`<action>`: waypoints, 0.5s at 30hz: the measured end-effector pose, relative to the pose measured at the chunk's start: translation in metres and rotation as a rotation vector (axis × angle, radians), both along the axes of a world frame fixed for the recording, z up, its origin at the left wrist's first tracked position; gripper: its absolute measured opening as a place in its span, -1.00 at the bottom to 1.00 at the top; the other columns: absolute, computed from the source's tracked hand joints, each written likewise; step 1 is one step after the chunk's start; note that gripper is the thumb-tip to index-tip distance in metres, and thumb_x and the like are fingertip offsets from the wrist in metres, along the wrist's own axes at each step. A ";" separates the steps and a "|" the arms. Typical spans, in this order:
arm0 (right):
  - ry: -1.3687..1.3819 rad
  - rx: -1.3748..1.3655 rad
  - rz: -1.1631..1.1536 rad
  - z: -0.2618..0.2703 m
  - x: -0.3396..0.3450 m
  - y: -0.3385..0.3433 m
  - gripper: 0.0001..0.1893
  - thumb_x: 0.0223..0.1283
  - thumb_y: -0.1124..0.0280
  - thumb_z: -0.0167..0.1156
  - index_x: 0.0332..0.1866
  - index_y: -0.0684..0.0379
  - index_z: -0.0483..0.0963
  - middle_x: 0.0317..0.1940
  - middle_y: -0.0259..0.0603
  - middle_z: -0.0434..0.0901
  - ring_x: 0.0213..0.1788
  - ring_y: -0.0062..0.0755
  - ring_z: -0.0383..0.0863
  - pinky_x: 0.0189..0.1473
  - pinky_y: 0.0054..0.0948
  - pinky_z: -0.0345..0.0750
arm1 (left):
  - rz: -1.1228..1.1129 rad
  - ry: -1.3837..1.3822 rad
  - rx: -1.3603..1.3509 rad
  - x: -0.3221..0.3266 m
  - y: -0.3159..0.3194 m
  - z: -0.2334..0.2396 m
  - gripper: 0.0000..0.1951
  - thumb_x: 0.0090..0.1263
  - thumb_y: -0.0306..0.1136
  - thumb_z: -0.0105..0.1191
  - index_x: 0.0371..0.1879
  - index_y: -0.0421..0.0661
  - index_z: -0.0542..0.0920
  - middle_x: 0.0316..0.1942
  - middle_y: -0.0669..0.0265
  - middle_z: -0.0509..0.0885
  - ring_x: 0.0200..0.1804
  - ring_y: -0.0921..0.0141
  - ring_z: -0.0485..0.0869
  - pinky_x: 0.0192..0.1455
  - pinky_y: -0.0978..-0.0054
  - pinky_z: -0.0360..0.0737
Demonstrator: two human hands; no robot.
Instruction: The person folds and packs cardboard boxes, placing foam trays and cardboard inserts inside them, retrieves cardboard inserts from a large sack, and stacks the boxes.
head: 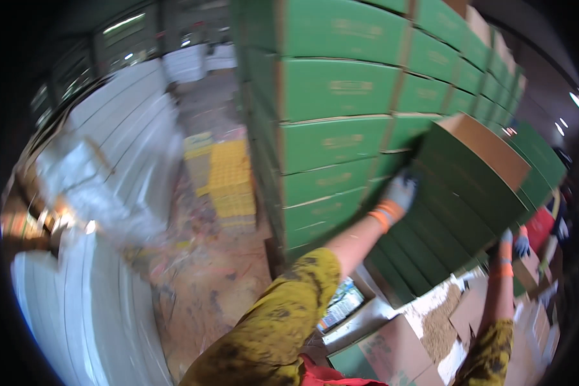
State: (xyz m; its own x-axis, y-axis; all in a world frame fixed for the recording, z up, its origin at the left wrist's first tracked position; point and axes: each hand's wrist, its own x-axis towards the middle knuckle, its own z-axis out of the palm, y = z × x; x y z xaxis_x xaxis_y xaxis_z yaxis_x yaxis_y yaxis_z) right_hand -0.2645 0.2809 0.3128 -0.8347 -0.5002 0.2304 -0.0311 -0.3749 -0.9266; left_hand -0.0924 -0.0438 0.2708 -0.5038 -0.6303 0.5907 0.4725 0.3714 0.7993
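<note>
My left hand point(401, 193), in a grey glove with an orange cuff, presses against the left side of a tilted stack of dark green cardboard boxes point(456, 202); its fingers are blurred. My right hand point(506, 241), gloved alike, is at the lower right side of the same stack, its fingers partly hidden. The top box is open, with bare brown cardboard inside. Behind the left hand rises a tall wall of green cardboard boxes point(337, 91).
White wrapped stacks point(125, 116) stand at left, beside yellow stacked trays point(231, 178) on the littered floor. Flattened cardboard point(391, 347) and an open box with printed packets point(342, 304) lie below. At far right, a co-worker's gloved hand point(522, 245) is near a red garment.
</note>
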 end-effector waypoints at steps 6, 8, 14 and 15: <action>-0.165 0.251 0.217 -0.027 -0.074 0.039 -0.49 0.41 0.04 -0.03 0.28 0.17 0.38 0.19 -0.27 0.51 0.17 -0.35 0.52 0.13 -0.42 0.49 | 0.104 -0.051 -0.070 0.045 0.033 0.022 -0.51 0.48 -0.13 -0.03 0.24 -0.22 0.40 0.06 -0.15 0.58 0.11 -0.08 0.55 0.14 0.18 0.50; 0.060 0.145 0.038 0.002 0.027 0.016 -0.46 0.44 0.04 -0.08 0.33 0.20 0.34 0.28 -0.25 0.42 0.29 -0.35 0.40 0.22 -0.41 0.40 | 0.231 -0.032 0.000 0.058 0.024 0.012 -0.55 0.46 -0.23 -0.01 0.23 -0.23 0.41 0.06 -0.13 0.58 0.10 -0.06 0.56 0.16 0.19 0.49; 0.389 0.514 -0.475 -0.084 0.196 0.192 -0.44 0.38 0.27 0.08 0.41 0.28 0.22 0.41 -0.05 0.26 0.43 -0.24 0.24 0.34 -0.30 0.30 | -0.015 0.016 -0.035 0.135 0.115 -0.029 -0.52 0.41 -0.45 0.04 0.32 -0.24 0.36 0.29 0.11 0.45 0.37 0.30 0.37 0.41 0.43 0.24; 0.298 0.664 -0.513 -0.122 0.229 0.225 -0.41 0.34 0.31 0.14 0.41 0.30 0.21 0.40 0.00 0.26 0.43 -0.21 0.25 0.35 -0.29 0.31 | -0.108 -0.105 -0.117 0.158 0.135 -0.066 -0.49 0.39 -0.47 0.07 0.32 -0.24 0.35 0.29 0.11 0.45 0.36 0.29 0.37 0.41 0.42 0.25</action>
